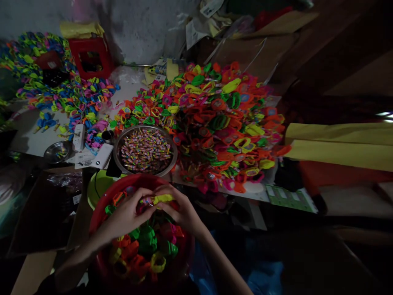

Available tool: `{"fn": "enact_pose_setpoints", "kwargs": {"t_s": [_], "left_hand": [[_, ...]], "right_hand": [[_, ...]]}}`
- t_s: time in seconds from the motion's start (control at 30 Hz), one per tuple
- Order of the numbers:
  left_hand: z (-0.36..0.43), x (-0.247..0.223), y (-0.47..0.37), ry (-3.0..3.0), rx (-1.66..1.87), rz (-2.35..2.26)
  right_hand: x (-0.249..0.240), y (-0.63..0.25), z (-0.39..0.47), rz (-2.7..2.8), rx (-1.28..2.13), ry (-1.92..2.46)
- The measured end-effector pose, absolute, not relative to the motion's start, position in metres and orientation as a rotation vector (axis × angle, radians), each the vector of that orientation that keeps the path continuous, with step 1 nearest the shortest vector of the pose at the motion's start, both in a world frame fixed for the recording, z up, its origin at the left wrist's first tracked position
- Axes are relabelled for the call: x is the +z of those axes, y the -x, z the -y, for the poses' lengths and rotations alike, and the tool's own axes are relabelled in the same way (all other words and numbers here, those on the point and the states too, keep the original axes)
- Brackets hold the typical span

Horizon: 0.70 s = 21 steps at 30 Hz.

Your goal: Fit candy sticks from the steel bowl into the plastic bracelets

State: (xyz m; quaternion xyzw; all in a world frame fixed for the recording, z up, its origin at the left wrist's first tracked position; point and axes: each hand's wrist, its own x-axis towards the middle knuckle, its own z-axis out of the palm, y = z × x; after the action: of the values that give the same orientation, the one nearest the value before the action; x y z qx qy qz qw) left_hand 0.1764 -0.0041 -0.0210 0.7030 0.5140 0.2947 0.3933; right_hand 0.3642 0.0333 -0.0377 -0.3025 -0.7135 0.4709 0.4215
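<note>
Above a red tub, my two hands meet with their fingertips close together. A bright yellow toy watch is pinched in my right hand. Closed around a small wrapped candy, my left hand keeps it against the left end of the watch. How the two pieces join is hidden by my fingers. Beneath my hands, green, orange, yellow and pink toy watches fill the tub. Just beyond its rim stands a metal bowl heaped with wrapped candies.
A large pile of toy watches covers the table at right. Blue and pink ones lie left, near a red stool. A power strip, white phone-like slab and small metal dish sit near the edge.
</note>
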Motion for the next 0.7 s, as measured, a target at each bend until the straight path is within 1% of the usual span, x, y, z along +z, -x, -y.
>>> {"fn": "enact_pose_setpoints", "kwargs": {"t_s": [0.17, 0.33, 0.6, 0.7], "left_hand": [[0.002, -0.014, -0.175, -1.797, 0.755, -1.389], [0.001, -0.012, -0.174, -1.828, 0.69, -1.4], [-0.001, -0.015, -0.175, -1.953, 0.717, -1.381], [-0.001, -0.014, -0.176, -1.968, 0.711, -1.385]], "right_hand": [[-0.038, -0.366, -0.035, 1.884, 0.985, 0.715], [-0.036, -0.366, -0.034, 2.025, 0.699, 0.805], [-0.026, -0.365, -0.028, 2.139, 0.565, 0.913], [-0.025, -0.363, -0.027, 2.185, 0.451, 0.912]]}}
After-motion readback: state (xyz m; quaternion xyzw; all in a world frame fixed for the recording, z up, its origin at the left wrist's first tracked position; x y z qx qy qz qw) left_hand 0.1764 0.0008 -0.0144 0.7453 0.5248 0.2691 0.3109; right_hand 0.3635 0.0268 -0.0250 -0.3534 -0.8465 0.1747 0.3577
